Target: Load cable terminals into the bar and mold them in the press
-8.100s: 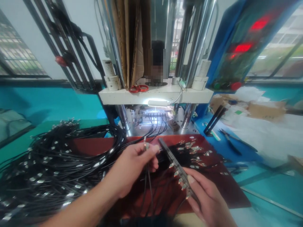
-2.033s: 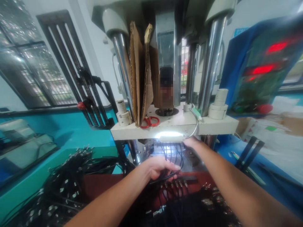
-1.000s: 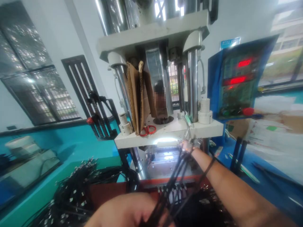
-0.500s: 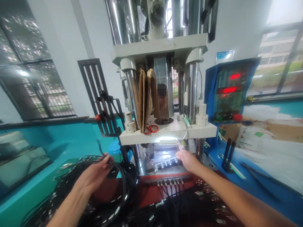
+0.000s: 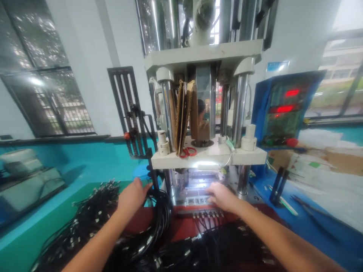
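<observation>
My right hand [image 5: 222,195] is at the front of the press's lit lower opening, fingers bent round the right end of a pale, ladder-like strip [image 5: 194,201]. The strip lies low and nearly level; the exact grip is blurred. My left hand [image 5: 132,196] is raised beside a thick coil of black cables [image 5: 163,215], with thumb and finger apart and no cable visible between them. In front of the press, a dark bar fixture [image 5: 184,214] carries a row of small metal-ended connectors [image 5: 208,214], their black leads hanging towards me.
The white press [image 5: 208,158] stands ahead, with red-handled scissors [image 5: 188,152] and cardboard [image 5: 184,117] on its ledge. Heaped black cables [image 5: 93,211] fill the left. At right are a blue control box [image 5: 262,109] and tongs-like dark tools [image 5: 312,213]. A person shows behind the press.
The pale strip has come down from a tilted, raised pose to lie nearly level, my right hand still by it. My left hand has moved up and right, away from the black cable. The view has shifted.
</observation>
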The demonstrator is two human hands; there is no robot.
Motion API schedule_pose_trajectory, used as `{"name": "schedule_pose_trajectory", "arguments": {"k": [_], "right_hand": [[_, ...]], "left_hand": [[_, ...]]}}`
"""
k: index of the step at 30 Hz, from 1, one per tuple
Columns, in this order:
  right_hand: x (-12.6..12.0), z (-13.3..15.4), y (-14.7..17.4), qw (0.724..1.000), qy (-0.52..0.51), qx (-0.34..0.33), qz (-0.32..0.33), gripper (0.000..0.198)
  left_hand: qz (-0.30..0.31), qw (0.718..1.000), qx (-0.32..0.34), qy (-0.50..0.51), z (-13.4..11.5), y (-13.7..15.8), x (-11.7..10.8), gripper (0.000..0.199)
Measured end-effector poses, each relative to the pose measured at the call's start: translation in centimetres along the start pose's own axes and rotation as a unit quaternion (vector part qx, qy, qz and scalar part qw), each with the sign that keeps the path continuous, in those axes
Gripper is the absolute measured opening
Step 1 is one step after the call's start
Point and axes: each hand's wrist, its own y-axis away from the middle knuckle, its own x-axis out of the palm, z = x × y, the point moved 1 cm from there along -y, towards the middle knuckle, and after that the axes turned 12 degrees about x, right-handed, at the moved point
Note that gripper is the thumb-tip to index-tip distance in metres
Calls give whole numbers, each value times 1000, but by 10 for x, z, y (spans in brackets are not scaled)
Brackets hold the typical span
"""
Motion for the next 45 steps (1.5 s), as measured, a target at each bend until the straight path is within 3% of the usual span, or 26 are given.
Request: {"name": "schedule_pose_trajectory", "arguments": {"k": [2,5,7,10,16,23,28,32,34,36,38,40,42,44,45], "right_hand": [[5,13,-4,999,-34,-10,14,22],[13,29,-10,998,-67,-2,19,20],[15,33,-12,996,-85,3,18,22],[7,34,-9,993,-119,1,10,24],[-14,37,9,982,-187,-19,-34,18],[-26,42,13,974,-205,-19,-93,21],[-52,42,26,975,-190,-4,-118,17],[-78,12,96,966,-200,47,-159,20],[-89,-19,152,945,-206,156,-200,21],[-95,-51,217,886,-201,321,-269,26],[-93,-76,279,827,-190,435,-302,30],[-78,-96,333,784,-166,515,-305,32],[-50,-115,376,759,-131,571,-285,33],[-15,-137,410,758,-97,594,-252,35],[3,-149,423,776,-77,575,-246,34]], "left_hand": [[39,994,86,-51,-16,8,19,16],[164,964,184,-98,-32,9,62,8],[233,941,203,-136,-33,2,88,15],[305,910,197,-198,-26,-13,113,8],[381,868,177,-264,-18,-30,129,22],[398,853,171,-291,-16,-43,133,29],[399,839,198,-312,-15,-44,130,28],[363,844,226,-323,-21,-41,126,28],[341,847,249,-323,-28,-37,125,25],[320,849,278,-317,-36,-29,121,16],[305,848,308,-305,-39,-23,115,15],[312,842,332,-288,-37,-22,107,17],[328,832,359,-267,-33,-19,99,20],[370,812,359,-274,-31,-13,91,25],[385,801,359,-285,-32,-8,88,28]]}}
